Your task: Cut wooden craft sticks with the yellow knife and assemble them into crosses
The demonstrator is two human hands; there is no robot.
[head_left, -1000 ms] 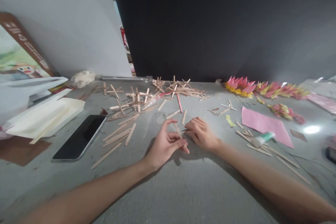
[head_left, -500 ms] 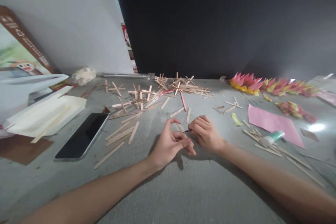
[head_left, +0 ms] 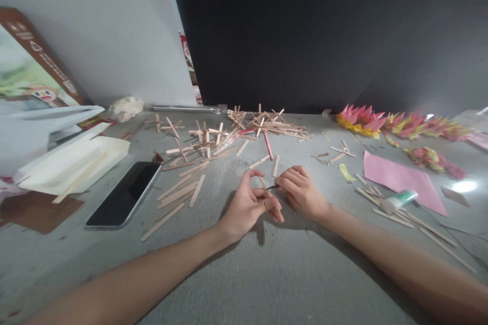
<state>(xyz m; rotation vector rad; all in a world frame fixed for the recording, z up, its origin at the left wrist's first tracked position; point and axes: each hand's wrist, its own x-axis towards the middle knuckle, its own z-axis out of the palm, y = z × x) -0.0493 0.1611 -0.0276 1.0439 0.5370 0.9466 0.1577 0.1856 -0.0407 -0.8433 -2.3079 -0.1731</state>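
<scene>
My left hand (head_left: 244, 209) is closed on a short wooden craft stick (head_left: 263, 182), held between thumb and fingers just above the table. Against that stick lies the tip of a thin dark tool (head_left: 271, 187), pinched in my right hand (head_left: 303, 194); its handle is hidden, so its kind is unclear. Just beyond my hands, two loose craft sticks (head_left: 260, 162) lie on the table beside a red patterned stick (head_left: 268, 145). Farther back, crossed-stick pieces (head_left: 206, 139) stand near a pile of sticks (head_left: 282, 127).
A phone (head_left: 124, 195) and a white paper tray (head_left: 102, 162) lie left. To the right are pink paper (head_left: 404, 180), a green-and-white glue-like tube (head_left: 400, 200), a wire and more sticks. Pink and yellow folded paper (head_left: 362, 121) sits by the dark panel (head_left: 328, 35).
The view has shifted slightly, so the table items appear a little farther right. Both hands keep nearly the same hold, with the dark tool still against the stick.
</scene>
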